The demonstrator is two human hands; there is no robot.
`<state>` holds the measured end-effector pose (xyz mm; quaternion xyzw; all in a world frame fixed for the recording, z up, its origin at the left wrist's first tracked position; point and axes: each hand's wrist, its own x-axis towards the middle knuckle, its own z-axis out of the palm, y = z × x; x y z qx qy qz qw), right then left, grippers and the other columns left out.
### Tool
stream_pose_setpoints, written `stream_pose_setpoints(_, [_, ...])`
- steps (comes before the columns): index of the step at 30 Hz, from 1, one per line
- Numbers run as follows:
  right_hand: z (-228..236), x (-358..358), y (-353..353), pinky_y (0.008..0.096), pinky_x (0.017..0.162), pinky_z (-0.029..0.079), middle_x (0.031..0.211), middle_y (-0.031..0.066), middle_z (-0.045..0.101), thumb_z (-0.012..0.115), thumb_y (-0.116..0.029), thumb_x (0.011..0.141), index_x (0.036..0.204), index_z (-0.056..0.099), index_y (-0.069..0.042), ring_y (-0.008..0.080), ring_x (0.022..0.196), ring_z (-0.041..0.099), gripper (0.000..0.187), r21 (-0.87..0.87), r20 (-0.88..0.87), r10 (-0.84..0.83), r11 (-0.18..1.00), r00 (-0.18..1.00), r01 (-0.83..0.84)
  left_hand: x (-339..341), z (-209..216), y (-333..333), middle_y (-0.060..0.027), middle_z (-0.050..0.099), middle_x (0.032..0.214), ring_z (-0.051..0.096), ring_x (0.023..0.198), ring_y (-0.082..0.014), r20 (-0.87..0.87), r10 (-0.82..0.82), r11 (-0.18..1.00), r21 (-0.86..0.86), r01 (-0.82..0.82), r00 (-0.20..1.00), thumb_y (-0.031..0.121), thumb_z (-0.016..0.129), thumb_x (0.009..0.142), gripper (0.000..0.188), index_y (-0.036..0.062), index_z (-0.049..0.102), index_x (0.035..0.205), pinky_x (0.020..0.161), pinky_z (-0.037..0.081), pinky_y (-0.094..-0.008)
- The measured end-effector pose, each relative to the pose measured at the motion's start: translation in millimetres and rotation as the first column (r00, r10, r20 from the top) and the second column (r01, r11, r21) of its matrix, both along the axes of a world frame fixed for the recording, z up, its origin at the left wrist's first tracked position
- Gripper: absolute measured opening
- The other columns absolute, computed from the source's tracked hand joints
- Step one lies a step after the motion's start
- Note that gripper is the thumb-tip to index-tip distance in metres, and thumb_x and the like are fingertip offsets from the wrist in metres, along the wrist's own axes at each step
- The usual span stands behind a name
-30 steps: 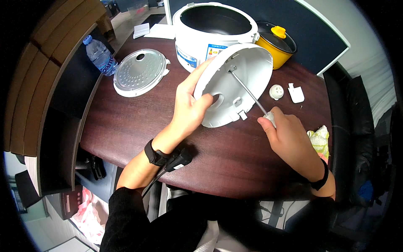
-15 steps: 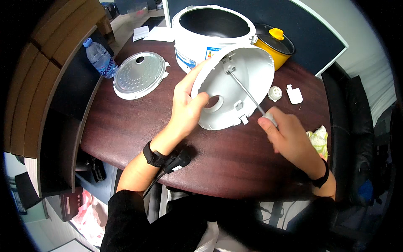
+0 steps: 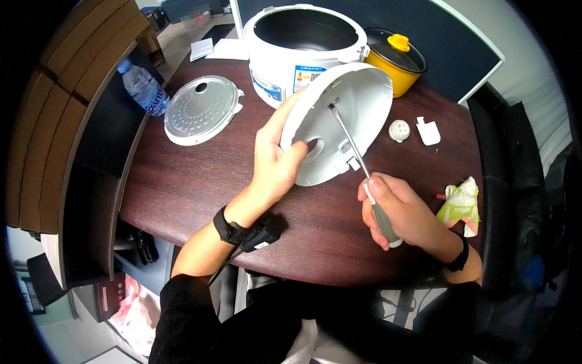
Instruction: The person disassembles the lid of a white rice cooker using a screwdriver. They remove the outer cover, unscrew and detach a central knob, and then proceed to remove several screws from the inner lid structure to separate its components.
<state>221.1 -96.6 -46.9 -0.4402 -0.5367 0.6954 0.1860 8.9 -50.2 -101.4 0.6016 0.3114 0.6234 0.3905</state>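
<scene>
A white rice cooker lid shell (image 3: 364,103) is tilted up above the table, its hollow inner side facing me. My left hand (image 3: 276,158) grips its left edge, the thumb beside the round hole. In my right hand (image 3: 397,206) is a screwdriver (image 3: 381,221) with a grey and white handle. Its shaft runs up into the shell, and the tip meets a small dark fitting (image 3: 331,105) near the upper part. Behind the shell stands the white rice cooker body (image 3: 273,60), open at the top with a dark inside.
A round inner lid plate (image 3: 203,112) lies at the left by a water bottle (image 3: 143,89). A yellow pot (image 3: 394,67) stands at the back right. A steam valve cap (image 3: 399,130), a white plastic piece (image 3: 428,131) and a green-white cloth (image 3: 459,209) lie at the right.
My right hand has come lower and a little left, and the screwdriver handle now shows in it. The shaft stands steeper. The lid shell has tilted slightly.
</scene>
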Motion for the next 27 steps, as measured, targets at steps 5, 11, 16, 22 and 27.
stream_pose_setpoints(5, [5, -2, -1, 0.0260, 0.035, 0.039, 0.059, 0.0049, 0.048, 0.030, -0.037, 0.099, 0.095, 0.042, -0.001, 0.0131, 0.038, 0.047, 0.038, -0.086, -0.071, 0.003, 0.996, 0.997, -0.009, 2, 1, -1, -0.0163, 0.052, 0.125, 0.049, 0.116, -0.0205, -0.003, 0.025, 1.000, 0.015, -0.025, 1.000, -0.004, 0.043, 0.064, 0.066, -0.0033, 0.042, 0.130, 0.099, 0.035, -0.0308])
stream_pose_setpoints(11, [11, 2, 0, 0.0260, 0.036, 0.039, 0.060, 0.0048, 0.048, 0.031, -0.037, 0.098, 0.097, 0.043, 0.000, 0.0133, 0.039, 0.048, 0.039, -0.096, -0.042, -0.002, 0.995, 0.999, -0.002, 2, -1, 0, -0.0165, 0.052, 0.125, 0.049, 0.116, -0.0213, -0.019, 0.040, 0.999, 0.033, -0.039, 0.999, -0.005, 0.043, 0.063, 0.066, -0.0032, 0.043, 0.129, 0.099, 0.035, -0.0314])
stream_pose_setpoints(16, [9, -2, -5, 0.0245, 0.036, 0.039, 0.059, 0.0047, 0.049, 0.032, -0.035, 0.098, 0.096, 0.043, -0.001, 0.0124, 0.038, 0.047, 0.036, -0.033, 0.024, -0.010, 0.999, 1.000, 0.011, 3, -1, -1, -0.0166, 0.052, 0.125, 0.049, 0.116, -0.0218, -0.022, 0.039, 0.999, 0.021, -0.038, 0.999, -0.004, 0.044, 0.063, 0.067, -0.0037, 0.043, 0.130, 0.100, 0.034, -0.0317])
stream_pose_setpoints(22, [17, 0, 11, 0.0356, 0.042, 0.044, 0.056, 0.0133, 0.054, 0.047, -0.028, 0.094, 0.080, 0.047, 0.001, 0.0229, 0.043, 0.056, 0.032, 0.345, 0.451, -0.039, 0.929, 0.892, -0.134, 0, -1, -1, -0.0158, 0.051, 0.125, 0.049, 0.115, -0.0212, -0.036, 0.059, 0.998, 0.034, -0.057, 0.998, -0.004, 0.045, 0.063, 0.067, -0.0043, 0.042, 0.130, 0.100, 0.034, -0.0320])
stream_pose_setpoints(27, [2, 14, 23, 0.0457, 0.048, 0.045, 0.062, 0.0247, 0.056, 0.056, -0.028, 0.089, 0.081, 0.049, 0.001, 0.0421, 0.055, 0.055, 0.031, 0.736, 0.574, -0.241, 0.570, 0.783, -0.365, 1, 5, -2, -0.0137, 0.052, 0.123, 0.050, 0.112, -0.0196, -0.005, 0.040, 0.999, -0.001, -0.040, 0.999, -0.004, 0.044, 0.064, 0.066, -0.0038, 0.042, 0.131, 0.097, 0.037, -0.0302])
